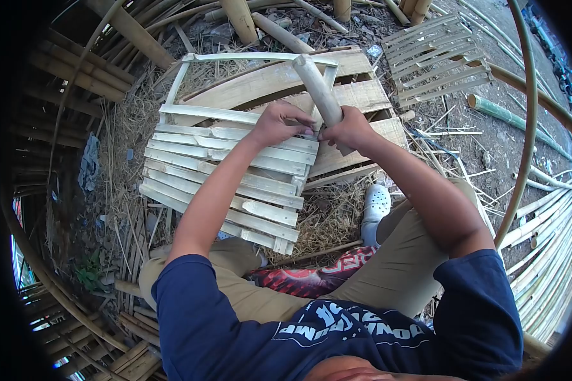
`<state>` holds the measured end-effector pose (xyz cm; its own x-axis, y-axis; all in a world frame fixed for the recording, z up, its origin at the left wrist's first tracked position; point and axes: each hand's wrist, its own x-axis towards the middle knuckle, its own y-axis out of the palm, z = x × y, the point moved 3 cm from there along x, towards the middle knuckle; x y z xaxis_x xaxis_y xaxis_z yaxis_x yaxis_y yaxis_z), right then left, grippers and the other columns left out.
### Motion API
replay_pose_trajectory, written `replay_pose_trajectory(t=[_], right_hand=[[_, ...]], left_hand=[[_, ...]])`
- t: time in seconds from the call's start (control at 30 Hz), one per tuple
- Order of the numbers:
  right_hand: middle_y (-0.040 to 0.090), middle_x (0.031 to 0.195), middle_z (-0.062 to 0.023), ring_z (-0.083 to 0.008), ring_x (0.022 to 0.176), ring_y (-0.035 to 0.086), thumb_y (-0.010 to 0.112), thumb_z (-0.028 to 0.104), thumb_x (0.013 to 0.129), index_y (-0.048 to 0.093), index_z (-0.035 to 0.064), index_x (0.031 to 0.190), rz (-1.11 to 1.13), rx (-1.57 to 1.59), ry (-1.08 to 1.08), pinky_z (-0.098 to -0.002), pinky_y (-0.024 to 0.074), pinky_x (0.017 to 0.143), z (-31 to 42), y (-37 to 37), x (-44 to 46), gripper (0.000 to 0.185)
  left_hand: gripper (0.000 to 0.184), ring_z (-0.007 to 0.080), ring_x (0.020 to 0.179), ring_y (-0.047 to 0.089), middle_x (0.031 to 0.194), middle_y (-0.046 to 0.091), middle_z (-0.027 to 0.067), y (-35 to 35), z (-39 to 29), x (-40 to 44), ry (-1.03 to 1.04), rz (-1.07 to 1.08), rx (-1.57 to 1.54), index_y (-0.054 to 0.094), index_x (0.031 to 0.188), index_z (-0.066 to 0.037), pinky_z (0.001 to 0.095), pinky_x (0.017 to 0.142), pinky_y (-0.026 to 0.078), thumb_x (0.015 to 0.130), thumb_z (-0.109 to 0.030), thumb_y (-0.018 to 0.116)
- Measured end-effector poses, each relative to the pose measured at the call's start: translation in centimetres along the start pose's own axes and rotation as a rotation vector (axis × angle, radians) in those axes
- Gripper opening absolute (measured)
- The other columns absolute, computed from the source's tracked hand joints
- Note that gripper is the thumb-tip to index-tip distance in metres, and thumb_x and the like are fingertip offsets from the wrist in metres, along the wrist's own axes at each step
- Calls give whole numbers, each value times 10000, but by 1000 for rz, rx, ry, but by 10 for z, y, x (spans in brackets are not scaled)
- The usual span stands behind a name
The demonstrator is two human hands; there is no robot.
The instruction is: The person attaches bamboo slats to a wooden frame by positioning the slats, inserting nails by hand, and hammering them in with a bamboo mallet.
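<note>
A slatted bamboo panel [222, 166] lies in front of me, its slats fixed across side strips and its far end an open frame. Wooden boards [356, 98] lie beneath its far part. My right hand [348, 130] is wrapped round a thick, pale wooden stick [318, 86], tilted over the panel's right edge. My left hand [279, 124] touches the right end of a slat, thumb and fingers brought near each other beside the stick. Whatever is between those fingertips is too small to make out.
A second slatted panel [435, 57] lies at the upper right, near a green bamboo pole [521, 120]. Many split bamboo strips [546, 254] are piled at the right. A thin bent pole [527, 127] rises at the right. A bamboo structure [76, 73] stands at the left.
</note>
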<state>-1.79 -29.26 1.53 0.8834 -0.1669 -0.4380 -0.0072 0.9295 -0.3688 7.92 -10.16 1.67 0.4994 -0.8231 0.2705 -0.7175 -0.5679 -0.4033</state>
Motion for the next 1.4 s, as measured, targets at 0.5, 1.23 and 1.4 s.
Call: replay_pose_trajectory(t=[0.5, 1.23, 1.4], right_hand=[[739, 950, -154, -191, 733, 734, 907, 159, 759, 608, -77, 1201, -62, -26, -113, -350, 598, 647, -10, 5, -9, 584], [745, 1030, -196, -242, 872, 765, 908, 257, 708, 644, -62, 1209, -30, 58, -103, -375, 618, 770, -19, 14, 4, 650], [741, 1070, -211, -287, 970, 750, 916, 283, 699, 643, -62, 1200, -120, 7, -166, -400, 603, 849, -21, 15, 3, 666]], left_hand=[[174, 139, 851, 745, 900, 797, 73, -1, 9, 1, -10, -7, 58, 811, 890, -20, 292, 792, 600, 750, -31, 913], [231, 201, 1035, 694, 979, 770, 92, -1, 15, 3, -3, 81, 39, 839, 982, -39, 332, 885, 570, 758, -33, 896], [242, 198, 965, 713, 981, 771, 97, 0, 11, 2, -100, 64, 5, 837, 1004, -41, 323, 877, 570, 768, -37, 893]])
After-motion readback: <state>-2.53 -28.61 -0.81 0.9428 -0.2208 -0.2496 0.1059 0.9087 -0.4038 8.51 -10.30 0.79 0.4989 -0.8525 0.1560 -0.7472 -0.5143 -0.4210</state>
